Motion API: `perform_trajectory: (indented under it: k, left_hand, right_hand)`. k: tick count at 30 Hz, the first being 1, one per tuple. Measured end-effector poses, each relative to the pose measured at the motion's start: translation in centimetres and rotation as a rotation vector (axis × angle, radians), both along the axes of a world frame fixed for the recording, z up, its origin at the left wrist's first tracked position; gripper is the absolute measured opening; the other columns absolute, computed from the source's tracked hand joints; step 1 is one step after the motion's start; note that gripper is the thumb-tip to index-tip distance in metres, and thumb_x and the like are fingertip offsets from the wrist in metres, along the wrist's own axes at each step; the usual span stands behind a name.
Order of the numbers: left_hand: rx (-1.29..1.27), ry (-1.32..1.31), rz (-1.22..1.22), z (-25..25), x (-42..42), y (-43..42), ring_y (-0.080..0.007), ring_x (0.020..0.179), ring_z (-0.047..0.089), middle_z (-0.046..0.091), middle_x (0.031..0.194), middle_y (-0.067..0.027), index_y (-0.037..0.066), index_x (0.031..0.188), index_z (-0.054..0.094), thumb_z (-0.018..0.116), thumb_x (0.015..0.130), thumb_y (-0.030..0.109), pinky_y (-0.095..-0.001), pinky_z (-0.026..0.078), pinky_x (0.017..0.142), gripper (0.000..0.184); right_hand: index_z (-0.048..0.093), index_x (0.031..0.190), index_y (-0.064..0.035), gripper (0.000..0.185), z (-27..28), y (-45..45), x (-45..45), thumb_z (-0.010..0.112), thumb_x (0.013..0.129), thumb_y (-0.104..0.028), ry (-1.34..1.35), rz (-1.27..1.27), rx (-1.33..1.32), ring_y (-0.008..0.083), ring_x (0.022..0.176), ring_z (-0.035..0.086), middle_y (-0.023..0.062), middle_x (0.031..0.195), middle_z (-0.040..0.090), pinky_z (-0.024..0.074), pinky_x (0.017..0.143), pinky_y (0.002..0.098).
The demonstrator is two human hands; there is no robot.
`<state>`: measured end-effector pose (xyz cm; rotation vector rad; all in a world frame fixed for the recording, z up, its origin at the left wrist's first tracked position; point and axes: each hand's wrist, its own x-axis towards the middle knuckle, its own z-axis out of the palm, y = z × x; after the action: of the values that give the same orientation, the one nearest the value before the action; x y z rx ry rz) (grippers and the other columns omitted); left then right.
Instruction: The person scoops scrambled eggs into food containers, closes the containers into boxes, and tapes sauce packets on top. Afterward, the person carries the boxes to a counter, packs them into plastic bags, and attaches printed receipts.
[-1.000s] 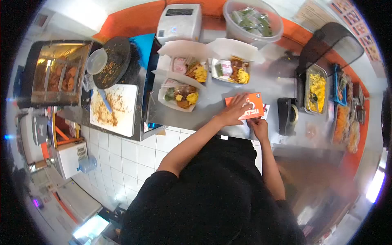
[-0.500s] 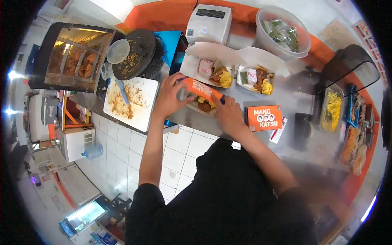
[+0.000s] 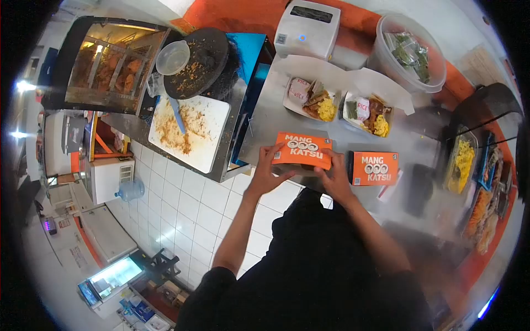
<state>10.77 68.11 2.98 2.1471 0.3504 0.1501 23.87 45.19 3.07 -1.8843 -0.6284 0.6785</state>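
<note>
An orange food box point(image 3: 302, 148) printed "MANG KATSU" sits at the counter's front edge, its lid down over the food. My left hand point(image 3: 269, 175) grips its left side, fingers on the lid's edge and thumb along the front. On the right, my right hand point(image 3: 334, 177) holds the other side with fingers on the lid and front corner. Just right of it lies a second, closed orange box point(image 3: 374, 168). Behind stand two open boxes: one box with a wrapped packet, meat and yellow food point(image 3: 312, 99), and another box with similar food point(image 3: 366, 114).
A white printer point(image 3: 307, 28) and a clear tub of green packets point(image 3: 409, 52) stand at the back. At left are a crumb-covered cutting board point(image 3: 189, 134) with a blue-handled knife point(image 3: 177, 116), a round dark board point(image 3: 197, 63) and a lit food warmer point(image 3: 110, 66). A yellow food tray point(image 3: 461, 164) is at right.
The held box's orange lid has come down from partly raised to closed, hiding the food. Both hands have shifted to the box's sides. The whole view has moved as the head turned.
</note>
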Motion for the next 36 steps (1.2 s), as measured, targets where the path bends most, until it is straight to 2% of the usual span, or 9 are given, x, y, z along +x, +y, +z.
perform_trajectory:
  k: [6,10,15,17,22,29,31,34,36]
  left_hand:
    - [-0.39,-0.119,0.138,-2.4,-2.2,-2.7,-0.0303,0.153,0.026,0.032,0.161,-0.0154,0.012,0.161,0.025,0.081,0.087,0.024,-0.0456,0.024,0.125,0.093]
    - [-0.295,-0.002,0.067,-2.9,-3.2,-2.7,-0.0323,0.154,0.022,0.022,0.167,-0.0175,0.009,0.162,0.02,0.087,0.08,0.029,-0.0456,0.024,0.124,0.109]
    - [-0.258,0.034,-0.068,-3.7,-4.5,-2.3,-0.0372,0.154,0.024,0.025,0.166,-0.0195,0.008,0.162,0.021,0.094,0.07,0.034,-0.0458,0.024,0.125,0.121]
    - [-0.128,0.172,-0.142,-5.2,-4.8,-1.1,-0.0364,0.153,0.026,0.026,0.166,-0.0197,0.008,0.161,0.022,0.093,0.071,0.03,-0.0436,0.031,0.122,0.117]
    - [0.13,0.112,-0.198,-6.2,-4.0,0.2,-0.0405,0.132,0.053,0.057,0.142,-0.0228,0.009,0.147,0.051,0.072,0.091,0.008,-0.0438,0.045,0.109,0.06]
    - [0.276,0.133,-0.251,-4.7,-2.7,-1.0,-0.0458,0.14,0.043,0.031,0.161,-0.0245,0.024,0.157,0.039,0.069,0.092,0.008,-0.0508,0.041,0.112,0.073]
    - [0.615,-0.084,-0.337,-3.0,-1.7,-0.8,-0.0447,0.148,0.032,0.028,0.163,-0.0226,0.028,0.159,0.036,0.073,0.089,0.012,-0.0556,0.034,0.117,0.081]
    - [0.672,-0.088,-0.479,1.0,3.8,-2.1,-0.0408,0.147,0.032,0.039,0.153,-0.0197,0.018,0.143,0.049,0.085,0.074,0.021,-0.0547,0.031,0.118,0.078]
    - [0.679,-0.059,-0.587,2.2,6.3,-3.2,-0.04,0.145,0.036,0.042,0.15,-0.0187,0.014,0.134,0.053,0.089,0.068,0.023,-0.0539,0.033,0.117,0.076]
  right_hand:
    - [0.035,0.153,-0.006,0.07,-0.5,-1.4,-0.3,0.068,0.096,-0.03,-0.025,0.025,0.065,0.038,0.147,0.032,0.0219,0.152,0.038,0.0245,0.122,0.0446]
    - [0.022,0.159,-0.0059,0.085,-1.7,-1.9,-1.3,0.07,0.095,-0.034,0.136,0.021,0.196,0.0402,0.154,0.017,0.0255,0.163,0.024,0.0179,0.124,0.046]
    - [0.009,0.163,-0.0062,0.105,-3.5,-4.3,-0.8,0.073,0.09,-0.048,-0.194,0.279,-0.109,0.0413,0.157,0.006,0.028,0.167,0.012,0.0125,0.125,0.0541]
    - [0.01,0.164,-0.009,0.1,-4.9,-4.7,0.0,0.071,0.093,-0.047,-0.261,0.306,-0.104,0.0429,0.155,0.015,0.0281,0.166,0.014,0.0182,0.125,0.0529]
    - [0.036,0.159,-0.0217,0.071,-5.7,-5.2,0.3,0.068,0.095,-0.025,-0.178,0.372,-0.091,0.045,0.145,0.036,0.0267,0.163,0.023,0.0341,0.119,0.0489]
    - [0.037,0.158,-0.0285,0.071,-4.1,-6.2,-0.6,0.065,0.095,-0.015,-0.483,0.279,-0.092,0.0467,0.149,0.03,0.0311,0.164,0.016,0.0297,0.122,0.0471]
    - [0.036,0.158,-0.0293,0.068,-5.0,-6.0,-1.1,0.062,0.096,-0.014,-0.549,0.257,-0.125,0.0482,0.148,0.031,0.031,0.165,0.012,0.0313,0.122,0.0459]
    - [0.042,0.154,-0.0218,0.06,-7.3,-5.3,-2.3,0.062,0.097,-0.019,-0.46,0.176,-0.07,0.0456,0.145,0.038,0.0307,0.163,0.02,0.0368,0.119,0.0442]
    - [0.06,0.134,-0.0094,0.039,-8.9,-5.3,-2.0,0.063,0.097,-0.021,-0.58,0.114,-0.026,0.0391,0.126,0.059,0.0254,0.15,0.047,0.0513,0.104,0.0453]
